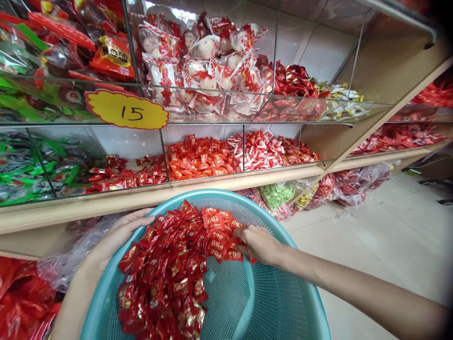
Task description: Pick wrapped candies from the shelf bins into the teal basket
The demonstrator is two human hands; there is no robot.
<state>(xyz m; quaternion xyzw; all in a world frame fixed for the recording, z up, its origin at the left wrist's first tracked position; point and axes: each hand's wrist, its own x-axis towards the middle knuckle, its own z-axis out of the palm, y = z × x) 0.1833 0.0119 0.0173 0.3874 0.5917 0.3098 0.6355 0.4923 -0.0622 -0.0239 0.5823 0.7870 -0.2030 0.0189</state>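
Left hand: half-closed on rim of teal basket
Right hand: curled against orange-red candies inside; hold cannot be told
Right forearm: extended over rim
Dark-red candies: heaped at basket's left

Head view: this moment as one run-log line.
left hand: at basket rim | right hand: in basket, at bright-red packets, grip unclear | dark-red packets: in basket, alongside

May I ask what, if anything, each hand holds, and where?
The left hand holds the teal basket by its rim; the right hand touches orange-red candies, its grip unclear.
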